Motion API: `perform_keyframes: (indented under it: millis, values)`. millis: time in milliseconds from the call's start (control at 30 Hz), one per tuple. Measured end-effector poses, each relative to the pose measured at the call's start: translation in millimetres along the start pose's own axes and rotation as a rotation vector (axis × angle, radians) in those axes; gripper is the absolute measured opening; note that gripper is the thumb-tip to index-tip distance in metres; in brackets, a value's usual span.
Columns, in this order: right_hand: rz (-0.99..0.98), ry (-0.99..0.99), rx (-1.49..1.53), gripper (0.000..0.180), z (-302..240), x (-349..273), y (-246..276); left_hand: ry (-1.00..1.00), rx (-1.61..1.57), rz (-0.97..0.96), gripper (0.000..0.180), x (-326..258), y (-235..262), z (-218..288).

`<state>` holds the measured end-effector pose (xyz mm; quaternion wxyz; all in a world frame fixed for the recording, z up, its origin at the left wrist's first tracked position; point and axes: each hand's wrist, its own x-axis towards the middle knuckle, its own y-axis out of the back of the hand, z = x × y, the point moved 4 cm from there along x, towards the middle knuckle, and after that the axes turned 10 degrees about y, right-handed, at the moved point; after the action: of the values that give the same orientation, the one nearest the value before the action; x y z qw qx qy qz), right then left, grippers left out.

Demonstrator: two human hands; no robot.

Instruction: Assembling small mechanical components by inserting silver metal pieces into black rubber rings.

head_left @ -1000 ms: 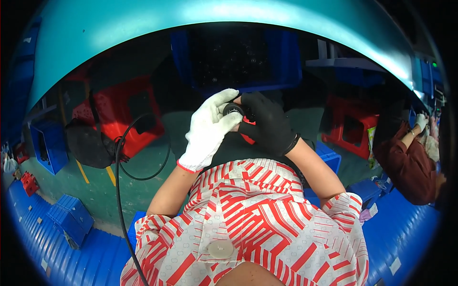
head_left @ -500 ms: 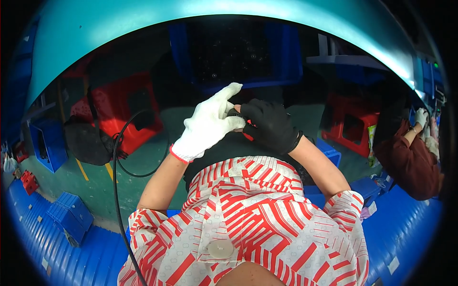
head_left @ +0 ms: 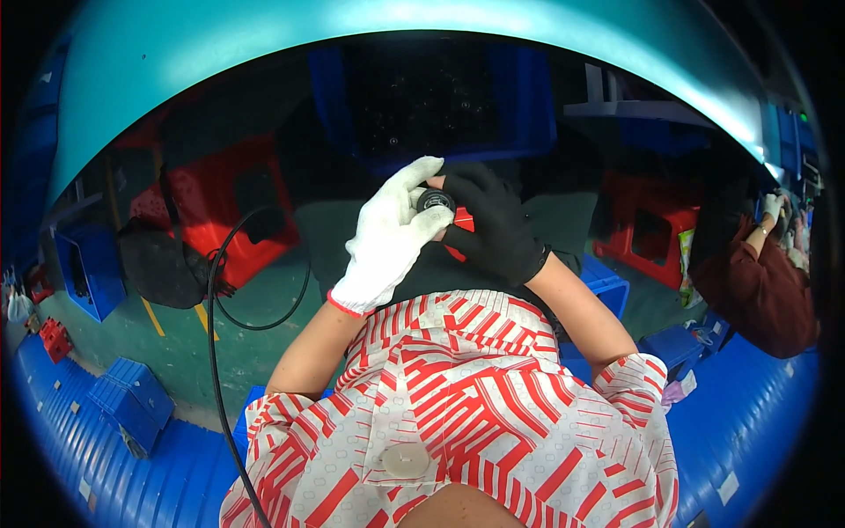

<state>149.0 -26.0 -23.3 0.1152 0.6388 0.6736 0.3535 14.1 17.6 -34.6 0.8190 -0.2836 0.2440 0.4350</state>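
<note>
In front of my waist, my left hand [head_left: 387,233] in a white knit glove pinches a small round black part [head_left: 436,201] between thumb and fingers. Its round face is turned up, with a paler marking at the centre. My right hand [head_left: 495,220], in a black glove with a bare fingertip showing, closes around the part from the other side. Some of the part is hidden by the gloves. A small patch of red [head_left: 463,223] shows beside the right thumb; I cannot tell what it belongs to.
Beyond my hands stands a blue bin [head_left: 519,145] with dark contents, under a teal surface [head_left: 264,31]. Red stools [head_left: 238,202] stand on both sides. A black cable [head_left: 214,352] runs down at left. Another person [head_left: 761,295] sits at far right.
The round black part now shows between my hands, where it was mostly covered before. My left hand and wrist have shifted slightly right, and my right hand has turned a little.
</note>
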Motion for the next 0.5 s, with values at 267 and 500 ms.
perform_keyframes:
  millis: [267, 500]
  values:
    - [-0.046, 0.083, -0.077, 0.046, 1, -12, -7, 0.141, 0.143, -0.075, 0.062, 0, 2, 12]
    - [-0.123, 0.054, 0.126, 0.045, 4, -3, -7, 0.131, 0.197, -0.114, 0.065, -1, 0, 17]
